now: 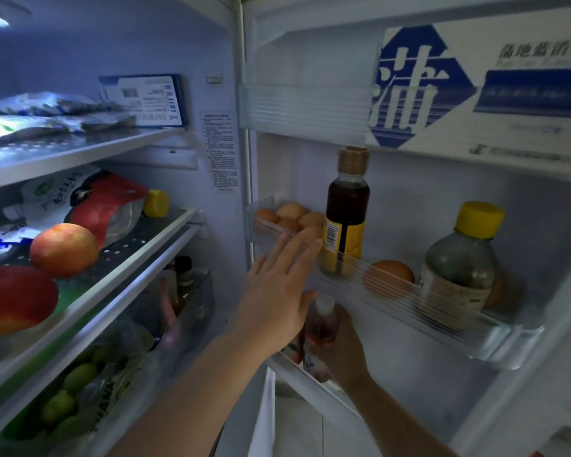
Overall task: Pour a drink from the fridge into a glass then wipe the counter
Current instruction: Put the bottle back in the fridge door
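The left hand (277, 285) is held flat and spread, palm turned away, its fingers (297, 249) extended upward and slightly splayed, with nothing gripped. Its bare forearm is stretched diagonally up from the lower left. The right hand (338, 344) is seen lower and partly hidden behind the left, its fingers curled closed around a small pink bottle (320, 328), the forearm entering from the lower right.
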A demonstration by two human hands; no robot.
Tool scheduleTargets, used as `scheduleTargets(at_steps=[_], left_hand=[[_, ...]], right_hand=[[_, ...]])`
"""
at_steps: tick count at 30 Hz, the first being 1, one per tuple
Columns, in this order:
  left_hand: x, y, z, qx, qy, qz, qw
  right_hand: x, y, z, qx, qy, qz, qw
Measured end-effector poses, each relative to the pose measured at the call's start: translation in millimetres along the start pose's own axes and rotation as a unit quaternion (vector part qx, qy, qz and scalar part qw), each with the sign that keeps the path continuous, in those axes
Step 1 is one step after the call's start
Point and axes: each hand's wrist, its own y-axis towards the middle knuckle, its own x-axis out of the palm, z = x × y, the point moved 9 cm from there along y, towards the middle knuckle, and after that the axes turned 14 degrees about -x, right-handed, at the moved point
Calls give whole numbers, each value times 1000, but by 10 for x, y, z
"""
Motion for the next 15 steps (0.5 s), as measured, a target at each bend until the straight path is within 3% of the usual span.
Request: scheduleTargets(at_steps=[4, 9, 12, 13, 15], left_hand=[[-10, -7, 18, -2, 1, -4, 1000], [-51, -11, 45, 0, -4, 1, 1000], [-50, -7, 46, -5, -1, -4, 1000], [-53, -4, 48, -5, -2, -3, 1000], [-65, -2, 60, -6, -4, -1, 1000]], right_hand=[[-43, -32, -30, -2, 10, -13, 1000], [-322, -133, -455, -53, -58, 14, 997], [-367, -436, -848, -50, -101, -49, 992], [-415, -561, -1028, -75, -141, -59, 985], [-623, -797, -1542, -209, -224, -10, 952]])
